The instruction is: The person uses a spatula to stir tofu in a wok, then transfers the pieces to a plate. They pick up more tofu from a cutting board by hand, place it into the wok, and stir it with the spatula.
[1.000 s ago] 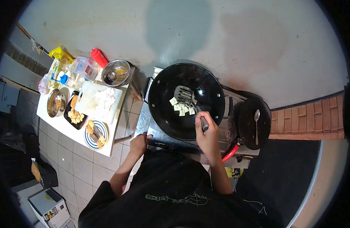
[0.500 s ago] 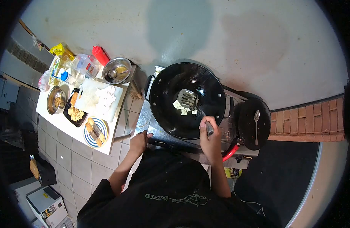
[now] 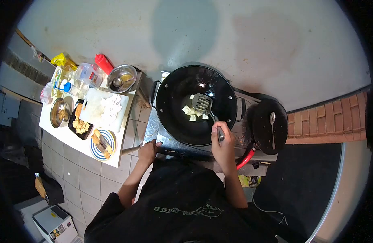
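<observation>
My right hand (image 3: 223, 146) is closed around the handle of a slotted spatula (image 3: 202, 103). The spatula's metal head rests inside a large black wok (image 3: 174, 125), among several small white cubes (image 3: 191, 112) of what may be tofu. Most of the cubes lie near the wok's centre, just below and left of the spatula head. At the front left corner of the metal stove (image 3: 153, 128), my left hand (image 3: 148, 152) appears closed on the stove's edge; its fingers are partly hidden.
Right of the wok, a spoon (image 3: 273, 129) lies on a black pan (image 3: 259, 121) with a red handle (image 3: 246, 158). A white table (image 3: 65, 135) at left carries a cutting board (image 3: 121, 117), a striped plate (image 3: 112, 142), metal bowls (image 3: 123, 67), a black tray (image 3: 76, 133) and a red bottle (image 3: 103, 63).
The spatula head has shifted slightly up in the wok, and the white cubes are arranged differently, with one now above the rest. My left hand stays at the stove's edge.
</observation>
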The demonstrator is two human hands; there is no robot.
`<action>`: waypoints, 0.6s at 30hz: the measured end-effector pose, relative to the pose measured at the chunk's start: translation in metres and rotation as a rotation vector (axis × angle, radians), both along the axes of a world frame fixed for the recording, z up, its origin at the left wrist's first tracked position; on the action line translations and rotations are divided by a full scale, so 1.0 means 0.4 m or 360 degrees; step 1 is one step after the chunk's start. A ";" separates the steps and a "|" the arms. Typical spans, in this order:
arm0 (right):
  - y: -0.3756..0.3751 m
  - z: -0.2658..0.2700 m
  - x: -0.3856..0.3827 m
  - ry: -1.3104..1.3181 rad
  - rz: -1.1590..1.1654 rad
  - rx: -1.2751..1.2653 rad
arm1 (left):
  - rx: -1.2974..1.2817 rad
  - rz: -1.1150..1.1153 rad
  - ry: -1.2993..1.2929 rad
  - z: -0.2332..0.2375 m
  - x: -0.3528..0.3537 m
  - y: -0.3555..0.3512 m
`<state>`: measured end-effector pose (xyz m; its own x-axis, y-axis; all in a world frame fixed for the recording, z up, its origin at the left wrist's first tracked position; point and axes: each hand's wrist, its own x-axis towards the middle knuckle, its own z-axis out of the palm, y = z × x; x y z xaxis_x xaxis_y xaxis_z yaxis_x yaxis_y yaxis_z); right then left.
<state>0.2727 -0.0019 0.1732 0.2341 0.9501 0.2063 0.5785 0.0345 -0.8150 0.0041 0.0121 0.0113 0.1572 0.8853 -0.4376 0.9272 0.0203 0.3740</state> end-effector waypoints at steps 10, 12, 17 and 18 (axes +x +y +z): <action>0.007 -0.012 -0.013 0.0081 0.0006 0.0116 | -0.0025 0.0003 -0.0078 -0.006 -0.003 0.007; 0.014 -0.007 -0.018 0.0068 0.0001 0.0131 | -0.0021 -0.0028 -0.0106 -0.006 -0.009 0.005; 0.023 -0.015 -0.024 0.0066 -0.0019 0.0128 | -0.0024 -0.0016 -0.0060 -0.008 -0.008 0.002; 0.023 -0.016 -0.025 0.0142 -0.0023 0.0060 | -0.0021 -0.0012 -0.0063 -0.008 -0.006 0.002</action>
